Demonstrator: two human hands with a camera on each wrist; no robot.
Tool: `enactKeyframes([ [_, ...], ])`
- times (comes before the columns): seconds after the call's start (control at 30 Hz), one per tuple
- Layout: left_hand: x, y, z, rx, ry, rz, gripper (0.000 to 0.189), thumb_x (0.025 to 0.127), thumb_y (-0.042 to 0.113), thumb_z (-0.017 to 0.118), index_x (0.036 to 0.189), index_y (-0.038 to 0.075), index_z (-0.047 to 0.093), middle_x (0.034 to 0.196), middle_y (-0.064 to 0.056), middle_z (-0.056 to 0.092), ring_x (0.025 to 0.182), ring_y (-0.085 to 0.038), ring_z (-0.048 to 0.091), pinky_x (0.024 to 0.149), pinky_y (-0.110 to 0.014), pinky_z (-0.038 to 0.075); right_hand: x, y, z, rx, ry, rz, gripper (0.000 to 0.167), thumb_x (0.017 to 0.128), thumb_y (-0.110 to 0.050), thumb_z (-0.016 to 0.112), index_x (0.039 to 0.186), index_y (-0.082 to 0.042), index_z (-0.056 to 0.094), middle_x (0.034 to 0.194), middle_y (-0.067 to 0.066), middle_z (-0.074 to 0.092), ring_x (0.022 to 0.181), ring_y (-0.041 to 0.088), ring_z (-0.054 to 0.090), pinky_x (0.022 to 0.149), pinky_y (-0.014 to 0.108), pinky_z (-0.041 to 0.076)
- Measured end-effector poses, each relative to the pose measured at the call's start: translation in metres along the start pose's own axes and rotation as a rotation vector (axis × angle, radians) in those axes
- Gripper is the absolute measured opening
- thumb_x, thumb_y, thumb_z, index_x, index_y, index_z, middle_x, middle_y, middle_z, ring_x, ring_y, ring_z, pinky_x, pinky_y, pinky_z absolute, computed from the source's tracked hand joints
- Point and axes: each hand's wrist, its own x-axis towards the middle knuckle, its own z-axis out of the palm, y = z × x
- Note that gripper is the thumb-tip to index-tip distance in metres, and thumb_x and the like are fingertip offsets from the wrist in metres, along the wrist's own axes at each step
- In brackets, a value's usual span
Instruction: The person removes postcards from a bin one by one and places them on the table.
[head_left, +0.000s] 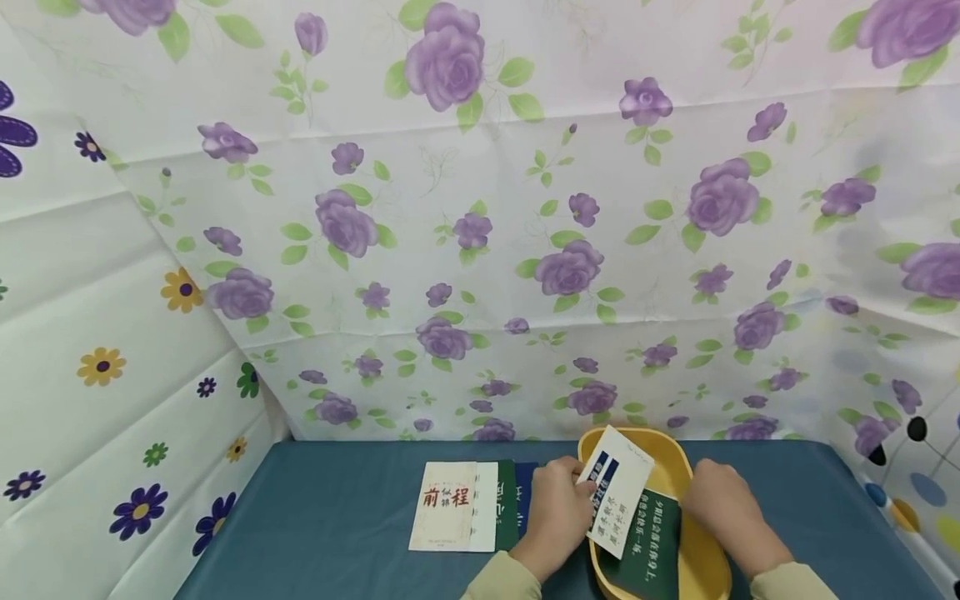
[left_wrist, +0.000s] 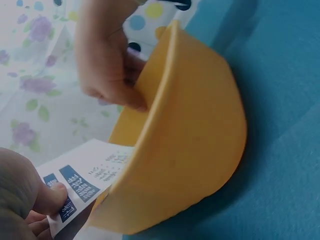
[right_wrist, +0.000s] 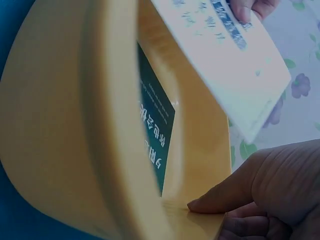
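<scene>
Pale sleeves (head_left: 504, 577): one at each wrist, near the 6 o'clock edge of the head view.
Left hand (head_left: 557, 510): at the basket's 9 o'clock, pinching a white card between thumb and fingers.
Right hand (head_left: 726, 507): at the basket's 3 o'clock, pinching its rim, thumb inside.
White card (head_left: 622, 487): tilted above the basket's 10 o'clock side, printed with dark-blue blocks.
Green card (head_left: 651, 546): inside the basket towards 7 o'clock, partly covered by the white card.
Yellow basket (head_left: 705, 546): on the bench (head_left: 322, 517), at 5 o'clock in the head view.
Card row (head_left: 444, 525): at the basket's 9 o'clock, overlapping cards, red characters on the outermost.
Floral cloth (head_left: 480, 292): beyond the bench, towards 12 o'clock.
</scene>
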Motion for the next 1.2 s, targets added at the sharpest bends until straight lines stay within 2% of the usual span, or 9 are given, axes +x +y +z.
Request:
enactKeyframes([
  [0.13,0.005,-0.003,-0.011,-0.064,0.048,-0.003,0.009,0.082,0.005,0.068,0.092,0.006,0.069,0.07,0.002,0.066,0.058,0.001,0.057,0.05,-0.017,0.045,-0.001,-0.003,-0.001,-0.016,0.007,0.007,0.008,0.076,-0.004,0.057,0.076,0.004,0.058,0.061,0.009,0.055,0.053,0.021,0.052,0.047,0.032,0.04],
  [0.27,0.009,-0.005,-0.026,-0.089,0.109,0.003,0.009,0.084,0.007,0.068,0.092,0.006,0.069,0.071,0.0,0.067,0.058,-0.001,0.06,0.048,-0.016,0.045,-0.003,-0.004,-0.001,-0.021,0.007,0.012,0.009,0.076,-0.005,0.059,0.077,0.005,0.058,0.061,0.008,0.056,0.053,0.02,0.053,0.047,0.032,0.041],
  [0.57,0.017,-0.019,-0.07,-0.078,0.256,-0.002,0.01,0.085,0.012,0.067,0.096,0.011,0.069,0.073,0.0,0.066,0.058,-0.004,0.06,0.048,-0.019,0.046,-0.002,0.0,0.002,-0.045,0.044,-0.009,0.008,0.074,-0.006,0.06,0.072,0.001,0.059,0.061,0.007,0.056,0.054,0.02,0.052,0.048,0.033,0.041],
  [0.77,0.021,-0.04,-0.102,-0.027,0.372,-0.073,0.019,0.085,0.018,0.069,0.103,0.011,0.068,0.076,0.0,0.067,0.058,-0.006,0.06,0.048,-0.021,0.047,-0.001,-0.002,0.003,-0.045,0.055,-0.017,0.007,0.075,-0.005,0.059,0.073,0.001,0.058,0.061,0.008,0.055,0.053,0.02,0.052,0.047,0.032,0.041],
  [0.9,0.019,-0.06,-0.122,0.045,0.444,-0.109,0.02,0.084,0.02,0.07,0.101,0.011,0.068,0.075,0.0,0.066,0.056,-0.008,0.059,0.046,-0.022,0.046,0.0,-0.003,0.003,-0.05,0.068,-0.024,0.006,0.076,-0.003,0.057,0.075,0.003,0.057,0.062,0.009,0.054,0.053,0.02,0.052,0.046,0.032,0.041],
  [1.2,0.009,-0.101,-0.159,0.15,0.499,-0.191,0.019,0.082,0.017,0.071,0.097,0.006,0.068,0.075,-0.007,0.065,0.058,-0.013,0.06,0.045,-0.024,0.046,-0.002,-0.006,0.0,-0.059,0.048,0.002,0.01,0.079,-0.005,0.057,0.081,0.005,0.06,0.065,0.011,0.057,0.055,0.021,0.054,0.047,0.035,0.042],
])
